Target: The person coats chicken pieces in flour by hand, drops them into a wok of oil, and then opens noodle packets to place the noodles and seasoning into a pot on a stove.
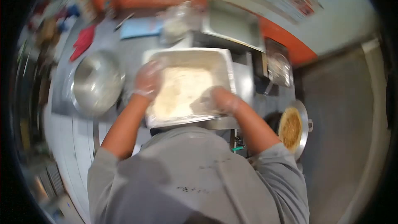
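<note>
A deep rectangular metal pan (230, 68) sits in front of me, with a pale, flour-like powder (182, 93) spread over its bottom. My left hand (149, 79), in a clear plastic glove, is at the pan's left wall and overlaps the rim; blur smears its fingers. Also gloved in clear plastic, my right hand (224, 99) reaches over the right side, its fingers low by the powder. Whether those fingers hold anything I cannot tell.
A large steel bowl (97, 83) stands to the left, near a red cloth-like item (83, 41). Behind the pan are a blue flat item (141, 28), a plastic bag (176, 23) and another metal pan (234, 25). A round pan with brown contents (290, 129) is at right.
</note>
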`<state>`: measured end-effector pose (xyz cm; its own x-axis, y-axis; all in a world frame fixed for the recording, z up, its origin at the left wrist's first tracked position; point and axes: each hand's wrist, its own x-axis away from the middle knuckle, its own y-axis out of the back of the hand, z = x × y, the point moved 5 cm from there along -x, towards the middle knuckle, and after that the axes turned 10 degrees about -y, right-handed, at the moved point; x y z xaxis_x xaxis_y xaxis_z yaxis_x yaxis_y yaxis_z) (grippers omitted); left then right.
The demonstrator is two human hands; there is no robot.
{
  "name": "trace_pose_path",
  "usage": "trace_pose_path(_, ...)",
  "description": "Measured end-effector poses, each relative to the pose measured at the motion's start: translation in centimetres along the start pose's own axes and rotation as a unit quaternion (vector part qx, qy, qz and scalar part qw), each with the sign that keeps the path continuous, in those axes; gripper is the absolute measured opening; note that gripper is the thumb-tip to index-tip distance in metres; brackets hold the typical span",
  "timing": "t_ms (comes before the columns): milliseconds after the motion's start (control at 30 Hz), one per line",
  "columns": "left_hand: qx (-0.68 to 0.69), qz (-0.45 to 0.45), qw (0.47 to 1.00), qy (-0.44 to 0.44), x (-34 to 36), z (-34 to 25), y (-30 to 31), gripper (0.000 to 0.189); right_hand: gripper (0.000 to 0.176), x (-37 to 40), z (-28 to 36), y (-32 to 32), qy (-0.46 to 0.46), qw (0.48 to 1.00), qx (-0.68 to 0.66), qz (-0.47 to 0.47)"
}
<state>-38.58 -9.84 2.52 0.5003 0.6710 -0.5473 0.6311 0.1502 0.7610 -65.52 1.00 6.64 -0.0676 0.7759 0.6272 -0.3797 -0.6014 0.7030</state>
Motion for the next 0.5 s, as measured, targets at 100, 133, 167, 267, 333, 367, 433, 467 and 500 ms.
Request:
trace_pose_path(100,-0.027,-0.002,0.999,-0.045,-0.1,0.4,0.1,0.044,0.026,3.4,-3.3,1.6,0.091,0.977,-0.085,-0.172)
trace_pose_path(133,0.011,0.002,0.999,-0.039,-0.6,0.4,0.6,0.046,0.022,7.7,-2.7,4.5,0.099,0.962,-0.129,-0.217)
trace_pose_path(167,-0.018,-0.022,0.998,-0.062,-0.5,0.7,0.5,0.043,0.02,10.5,-4.7,5.9,0.1,0.945,-0.148,-0.273)
trace_pose_path(267,-0.011,0.009,0.998,-0.056,-1.4,0.1,1.0,0.033,0.011,17.8,-13.8,7.7,0.088,0.877,-0.164,-0.442)
trace_pose_path(333,-0.043,0.025,0.996,-0.079,-1.3,0.4,0.5,0.032,0.01,23.1,-22.0,7.4,-0.068,0.86,-0.213,-0.458)
trace_pose_path(367,-0.024,0.041,0.997,-0.068,-1.6,0.5,0.5,0.03,0.014,25.2,-26.9,6.4,-0.15,0.854,-0.149,-0.475)
trace_pose_path(433,-0.007,0.058,0.996,-0.063,-2.1,-0.6,0.8,0.028,0.018,29.8,-36.9,2.6,-0.308,0.808,-0.1,-0.492)
trace_pose_path(467,-0.011,0.064,0.996,-0.066,-2.5,-1.4,1.3,0.027,0.017,32.3,-41.4,0.3,-0.384,0.772,-0.117,-0.493)
trace_pose_path(500,-0.015,0.068,0.995,-0.068,-2.6,-2.1,1.3,0.025,0.018,33.7,-46.9,-2.2,-0.448,0.754,-0.071,-0.475)
